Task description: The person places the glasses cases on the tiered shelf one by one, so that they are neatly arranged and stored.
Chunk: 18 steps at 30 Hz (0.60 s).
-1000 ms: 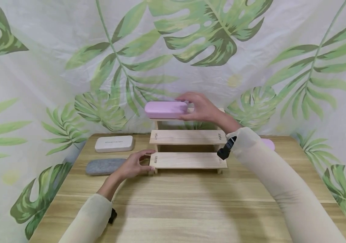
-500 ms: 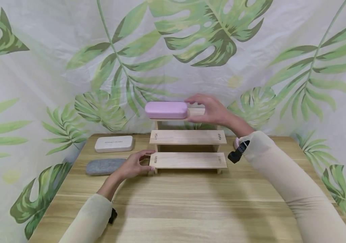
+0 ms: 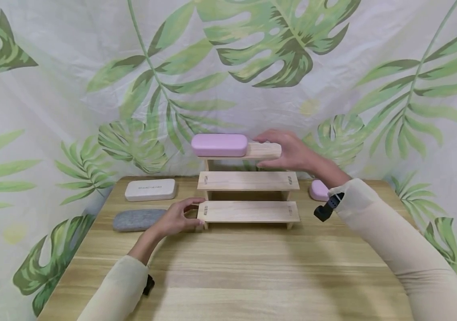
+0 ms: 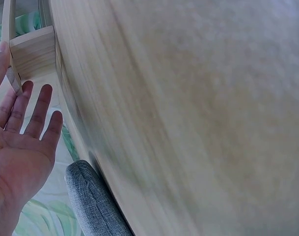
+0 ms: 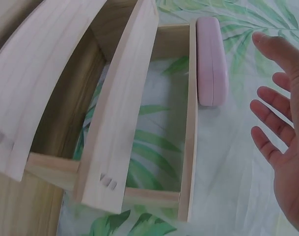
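A three-tier wooden display stand (image 3: 248,180) stands at the back of the table. On the left part of its top tier lies a pink glasses case (image 3: 219,145). My right hand (image 3: 288,149) is to the right of that case, its fingers apart from it and holding nothing. In the right wrist view the pink case (image 5: 211,61) and the spread right hand (image 5: 286,113) have a gap between them. My left hand (image 3: 180,217) holds the left end of the bottom tier (image 3: 248,211) between thumb and fingers. In the left wrist view the left hand (image 4: 26,137) reaches the tier's end.
Left of the stand lie a white glasses case (image 3: 150,190) and a grey fabric glasses case (image 3: 137,220). Another pink case (image 3: 319,190) lies right of the stand, partly behind the right forearm. A leaf-print cloth (image 3: 72,89) hangs behind the wooden table (image 3: 228,281).
My right hand has let go of the pink glasses case on the top tier and moved to the right. The second pink case now shows more. The left hand has stayed in place.
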{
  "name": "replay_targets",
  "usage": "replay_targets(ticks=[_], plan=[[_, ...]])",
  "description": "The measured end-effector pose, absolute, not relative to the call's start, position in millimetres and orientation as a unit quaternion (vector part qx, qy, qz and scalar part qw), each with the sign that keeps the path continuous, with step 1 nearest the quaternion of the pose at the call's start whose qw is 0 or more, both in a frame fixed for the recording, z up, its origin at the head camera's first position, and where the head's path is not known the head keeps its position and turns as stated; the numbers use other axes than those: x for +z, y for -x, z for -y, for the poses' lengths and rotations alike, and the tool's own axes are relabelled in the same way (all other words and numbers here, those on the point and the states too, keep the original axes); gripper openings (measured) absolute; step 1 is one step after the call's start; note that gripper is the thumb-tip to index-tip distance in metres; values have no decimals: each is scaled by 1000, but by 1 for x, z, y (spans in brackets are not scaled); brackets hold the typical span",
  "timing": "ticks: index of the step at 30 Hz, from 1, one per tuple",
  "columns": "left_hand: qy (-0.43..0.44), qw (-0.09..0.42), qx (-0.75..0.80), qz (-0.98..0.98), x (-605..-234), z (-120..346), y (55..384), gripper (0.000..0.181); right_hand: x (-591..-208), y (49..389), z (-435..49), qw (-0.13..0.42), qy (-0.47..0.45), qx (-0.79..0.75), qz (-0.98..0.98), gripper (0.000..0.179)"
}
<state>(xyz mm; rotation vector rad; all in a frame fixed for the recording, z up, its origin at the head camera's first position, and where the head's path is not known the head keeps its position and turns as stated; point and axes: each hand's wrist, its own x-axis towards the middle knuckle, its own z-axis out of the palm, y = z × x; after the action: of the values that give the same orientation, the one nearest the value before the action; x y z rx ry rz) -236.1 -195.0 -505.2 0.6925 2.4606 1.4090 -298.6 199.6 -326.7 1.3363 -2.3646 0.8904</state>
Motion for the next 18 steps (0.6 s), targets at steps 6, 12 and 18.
replay_targets(ticks=[6, 12, 18], plan=[[-233, 109, 480, -839, -505, 196, 235, 69, -330, 290, -211, 131, -454, 297, 830, 62], [-231, 113, 478, -840, -504, 196, 235, 68, -336, 281, -221, 126, -452, 286, 835, 63], [-231, 109, 477, -841, -504, 194, 236, 68, -339, 274, -233, 117, -442, 288, 842, 62]])
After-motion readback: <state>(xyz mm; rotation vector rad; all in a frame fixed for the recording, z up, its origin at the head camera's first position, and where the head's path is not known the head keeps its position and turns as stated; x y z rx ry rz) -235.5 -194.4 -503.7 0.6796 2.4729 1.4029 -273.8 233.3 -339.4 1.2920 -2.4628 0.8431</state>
